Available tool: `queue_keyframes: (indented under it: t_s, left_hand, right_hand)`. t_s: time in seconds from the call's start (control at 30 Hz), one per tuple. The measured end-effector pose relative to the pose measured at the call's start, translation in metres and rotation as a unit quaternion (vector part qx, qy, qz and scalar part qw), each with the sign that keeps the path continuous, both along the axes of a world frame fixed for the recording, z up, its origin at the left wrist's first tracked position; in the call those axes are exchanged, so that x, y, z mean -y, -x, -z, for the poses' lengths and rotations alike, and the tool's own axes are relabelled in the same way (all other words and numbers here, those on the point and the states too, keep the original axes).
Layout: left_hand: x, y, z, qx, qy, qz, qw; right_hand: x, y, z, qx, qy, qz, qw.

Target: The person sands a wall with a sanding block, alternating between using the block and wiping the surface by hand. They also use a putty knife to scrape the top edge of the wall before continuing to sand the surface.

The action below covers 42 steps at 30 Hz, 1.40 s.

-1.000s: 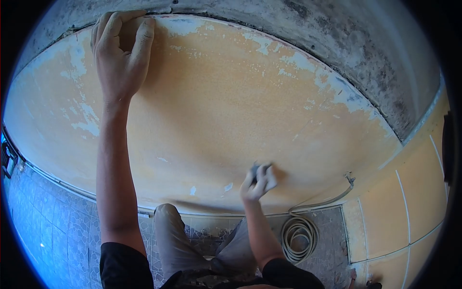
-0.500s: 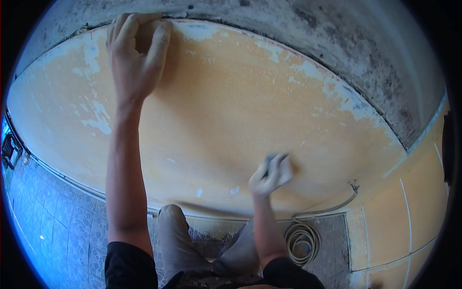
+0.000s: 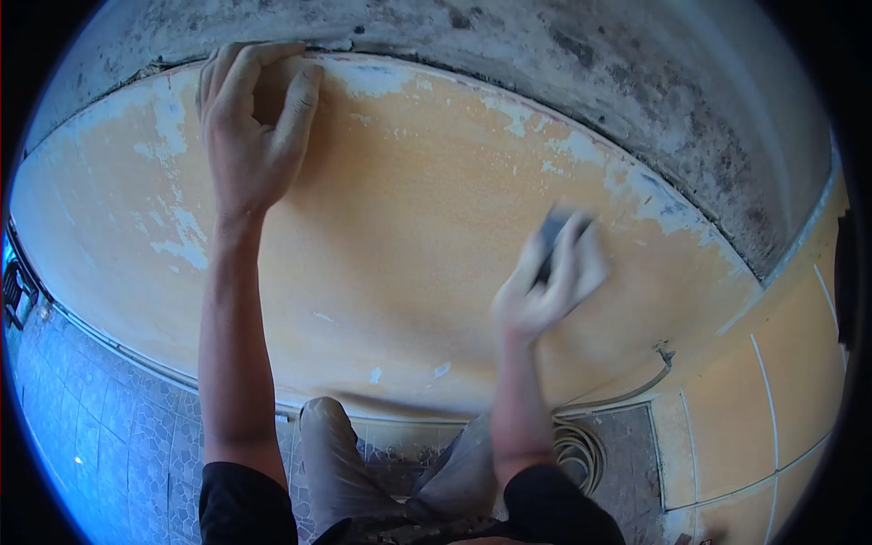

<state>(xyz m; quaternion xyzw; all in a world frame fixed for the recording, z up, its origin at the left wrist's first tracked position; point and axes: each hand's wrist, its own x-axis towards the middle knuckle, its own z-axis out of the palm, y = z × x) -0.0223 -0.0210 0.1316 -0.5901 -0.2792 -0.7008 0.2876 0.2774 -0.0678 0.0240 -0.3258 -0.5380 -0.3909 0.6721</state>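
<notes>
In front of me stands a yellow-orange wall with patchy white areas where paint has come off. My left hand rests high on it, fingertips at the upper edge and thumb spread apart from the fingers, with nothing held. Further right and lower, my right hand is closed around a dark grey sanding block, pressed against the wall. Motion blurs this hand and the block, and the fingers cover much of the block. Pale dust coats both hands.
A stained grey concrete surface runs above the wall's edge. At the lower right a tap feeds a coiled hose, partly behind my right arm. Patterned tiles cover the floor, and a dark chair stands far left.
My right hand has swept up and to the right across the wall with the sanding block. My left hand stays at the wall's upper edge; the view has shifted slightly.
</notes>
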Motion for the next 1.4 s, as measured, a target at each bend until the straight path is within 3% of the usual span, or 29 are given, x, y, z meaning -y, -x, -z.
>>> queue_keyframes:
  t_s: [0.03,0.1,0.13,0.2,0.23,0.27,0.37,0.4,0.5,0.57,0.67,0.73,0.8,0.97,1.03,1.13,1.27,1.37,1.4]
  left_hand:
    - [-0.001,0.0,-0.001,-0.005,-0.008,-0.008,1.0]
    - [-0.002,-0.003,-0.001,0.001,-0.015,-0.015,1.0]
    - [-0.001,-0.003,-0.001,0.005,-0.019,-0.024,0.999]
    - [-0.005,-0.003,-0.004,0.002,-0.046,-0.036,0.998]
    - [-0.005,-0.004,-0.004,0.005,-0.046,-0.029,0.999]
    - [-0.005,-0.005,-0.001,0.009,-0.04,-0.017,0.999]
    - [0.001,-0.002,0.001,0.002,-0.011,-0.022,1.0]
    - [0.004,-0.001,0.0,-0.008,0.009,-0.024,1.0]
    - [0.006,0.004,-0.001,-0.022,0.009,-0.016,1.0]
    - [0.006,0.003,-0.001,-0.02,0.0,-0.012,1.0]
    - [0.001,-0.002,-0.004,0.002,-0.021,-0.01,1.0]
    - [0.002,-0.006,0.001,0.017,-0.01,-0.012,1.0]
    - [0.0,-0.004,-0.001,0.012,-0.03,-0.004,0.999]
    - [0.0,0.001,-0.001,-0.003,-0.015,-0.014,1.0]
    - [0.006,0.001,-0.001,-0.012,-0.001,-0.008,1.0]
    - [0.012,0.005,-0.002,-0.027,0.007,-0.013,1.0]
    - [0.005,-0.002,-0.002,-0.003,-0.013,-0.011,1.0]
    - [0.001,-0.003,-0.003,0.01,-0.028,-0.012,0.999]
    - [0.0,-0.004,-0.002,0.008,-0.034,-0.01,0.999]
  right_hand:
    - [0.006,0.0,0.058,0.025,0.036,0.058,0.997]
    - [0.005,0.006,0.189,0.042,0.078,-0.03,0.996]
    - [0.012,0.003,0.231,0.057,0.121,0.002,0.991]
    - [0.012,0.016,0.194,0.006,0.099,-0.109,0.989]
    - [0.009,0.01,0.154,0.022,0.093,-0.005,0.995]
    - [0.0,0.013,0.1,-0.012,0.055,-0.036,0.998]
    - [0.006,0.022,-0.073,0.02,0.011,0.024,0.999]
    - [0.005,0.023,-0.101,0.034,0.006,0.045,0.998]
    - [-0.003,0.029,-0.107,0.051,-0.023,0.054,0.997]
    - [-0.005,0.034,-0.028,0.034,-0.008,-0.007,0.999]
    - [-0.005,0.032,0.17,0.066,0.06,-0.029,0.996]
    - [0.012,0.034,0.226,0.032,0.154,-0.047,0.986]
    - [0.002,0.031,0.17,0.034,0.102,-0.063,0.992]
    - [0.003,0.035,-0.099,0.026,0.0,0.038,0.999]
    - [0.003,0.036,-0.121,0.032,-0.012,0.054,0.998]
    - [-0.003,0.038,-0.069,0.07,-0.007,0.044,0.997]
    - [-0.006,0.031,0.169,0.089,0.072,-0.049,0.992]
    - [0.012,0.032,0.168,0.112,0.135,-0.087,0.981]
    - [0.009,0.036,0.136,0.13,0.11,-0.1,0.98]
